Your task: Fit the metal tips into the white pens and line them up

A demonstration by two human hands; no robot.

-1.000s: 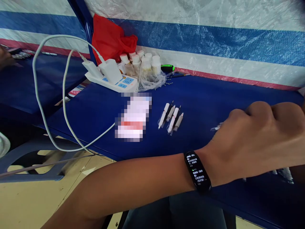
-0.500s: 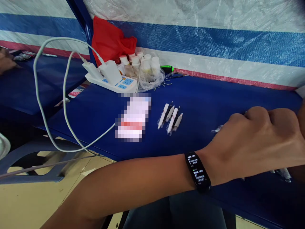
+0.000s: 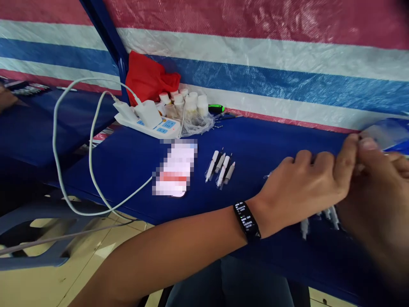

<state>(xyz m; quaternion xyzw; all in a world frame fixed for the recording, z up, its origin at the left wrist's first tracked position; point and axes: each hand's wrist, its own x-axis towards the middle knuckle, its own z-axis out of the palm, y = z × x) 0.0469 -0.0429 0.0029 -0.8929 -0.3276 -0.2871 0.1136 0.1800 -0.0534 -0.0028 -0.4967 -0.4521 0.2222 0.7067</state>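
Head view, grip: our left hand (image 3: 303, 185) and right hand (image 3: 378, 187) meet at the fingertips; the left's fingers curl under, the right is blurred, and we cannot tell whether either is closed on something.
Wrapped bits (image 3: 334, 217): we count at least three just on the near side of the grip, partly under our hands, whitish in clear film, ends pointing roughly toward us; their detail is blurred.
Pen group, place: well left of the grip, flat on the blue table (image 3: 275, 134).
Pen group, direction: long axes nearly parallel, slanting from near left to far right; the grey tubes' pointed tips face away from us.
Pen group, look and count: two white tubes (image 3: 211, 166) with clear film about them, two grey tubes (image 3: 230, 172) with pale tips, two slender dark rods (image 3: 227, 167).
Left wrist: one black band (image 3: 247, 221), screen lit.
Farther left of the grip: one pixelated phone (image 3: 177, 170), one power strip (image 3: 171, 124) bearing two white chargers (image 3: 148, 114).
Beyond those: at least six white-capped bottles (image 3: 202, 105), one red bag (image 3: 147, 79).
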